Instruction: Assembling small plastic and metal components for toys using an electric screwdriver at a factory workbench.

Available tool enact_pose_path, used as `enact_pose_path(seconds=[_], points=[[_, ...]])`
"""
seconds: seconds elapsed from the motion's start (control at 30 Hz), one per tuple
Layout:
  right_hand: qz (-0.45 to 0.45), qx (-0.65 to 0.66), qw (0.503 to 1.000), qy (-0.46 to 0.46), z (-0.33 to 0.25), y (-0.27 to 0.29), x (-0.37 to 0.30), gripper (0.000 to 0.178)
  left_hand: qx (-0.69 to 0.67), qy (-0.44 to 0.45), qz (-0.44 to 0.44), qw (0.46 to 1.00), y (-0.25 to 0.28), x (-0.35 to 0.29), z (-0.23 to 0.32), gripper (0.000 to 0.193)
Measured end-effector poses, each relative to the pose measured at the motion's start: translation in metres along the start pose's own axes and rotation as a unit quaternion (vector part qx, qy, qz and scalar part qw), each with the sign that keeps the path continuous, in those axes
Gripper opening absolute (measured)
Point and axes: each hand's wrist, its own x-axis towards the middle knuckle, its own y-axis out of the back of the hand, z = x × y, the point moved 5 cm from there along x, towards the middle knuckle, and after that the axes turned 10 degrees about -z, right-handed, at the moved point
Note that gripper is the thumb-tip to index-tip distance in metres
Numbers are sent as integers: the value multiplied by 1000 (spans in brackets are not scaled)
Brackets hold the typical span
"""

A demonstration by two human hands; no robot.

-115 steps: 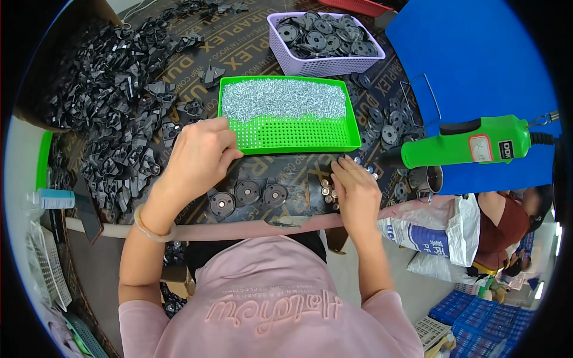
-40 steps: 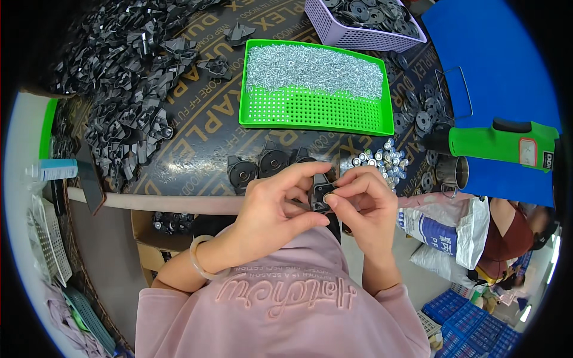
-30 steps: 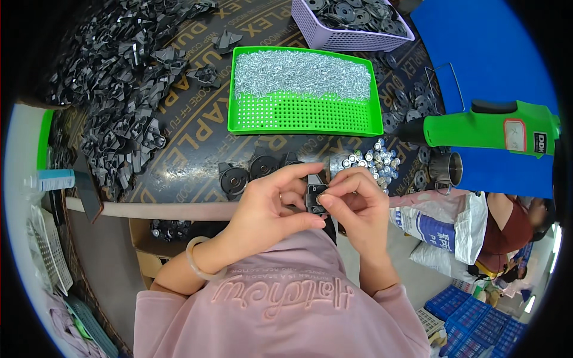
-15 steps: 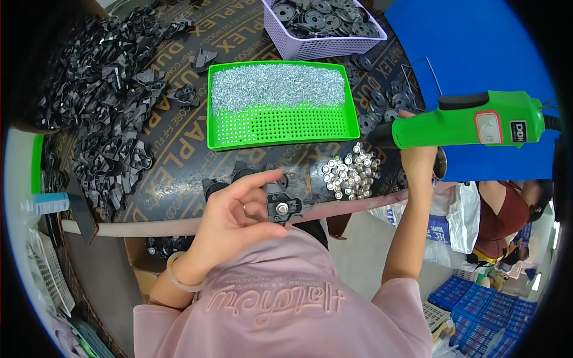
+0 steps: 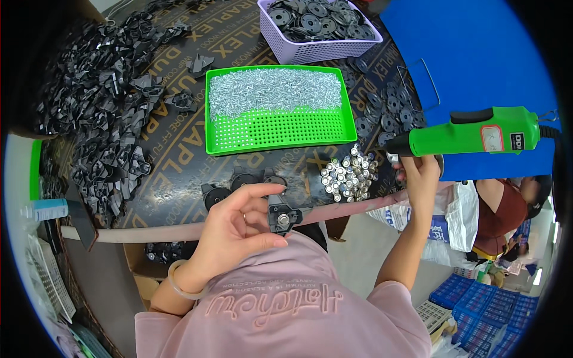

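Note:
My left hand [image 5: 239, 224], at the table's near edge, holds a black plastic part [image 5: 289, 210] between thumb and fingers. A round silver metal piece [image 5: 283, 220] sits in that part, facing up. Several similar black parts [image 5: 242, 179] lie just beyond this hand. My right hand [image 5: 421, 173] is under the front end of a green electric screwdriver [image 5: 471, 136], its fingers curled and partly hidden by the tool. A small silvery spot shows by its fingertips, too unclear to name. A pile of small silver metal pieces [image 5: 351, 176] lies to its left.
A green perforated tray [image 5: 280, 128] of small silver screws stands mid-table, with a lilac basket [image 5: 322, 51] of black discs behind. Loose black discs [image 5: 391, 107] lie right of the tray. Black parts [image 5: 113, 119] heap at left. A blue panel [image 5: 477, 65] stands right; another person [image 5: 501, 215] is beyond.
My right hand has drawn back toward me, and the finger that showed beyond the screwdriver has gone under it. My left hand still holds the black part, slightly lower in the picture.

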Motion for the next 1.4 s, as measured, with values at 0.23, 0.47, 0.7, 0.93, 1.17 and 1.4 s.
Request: enact_pose_path(seconds=[0.23, 0.47, 0.7, 0.93, 1.17, 1.4], points=[[-252, 602, 756, -42, 3, -46, -62, 28, -15, -25, -19, 999, -8, 4, 2, 78], [-359, 741, 562, -76, -12, -100, -77, 29, -20, -22, -21, 999, -8, 5, -4, 80], [-286, 352, 891, 14, -80, -111, -84, 14, 15, -34, -7, 999, -10, 7, -7, 78], [-253, 208, 941, 85, -84, -115, -77, 11, 38, -57, 2, 998, -11, 11, -10, 78], [-258, 167, 948, 80, -81, -112, -76, 11, 54, -59, 12, 997, -11, 10, -12, 76], [-265, 276, 922, 55, -75, -115, -75, 16, 43, -34, -8, 998, -14, 12, -7, 77]])
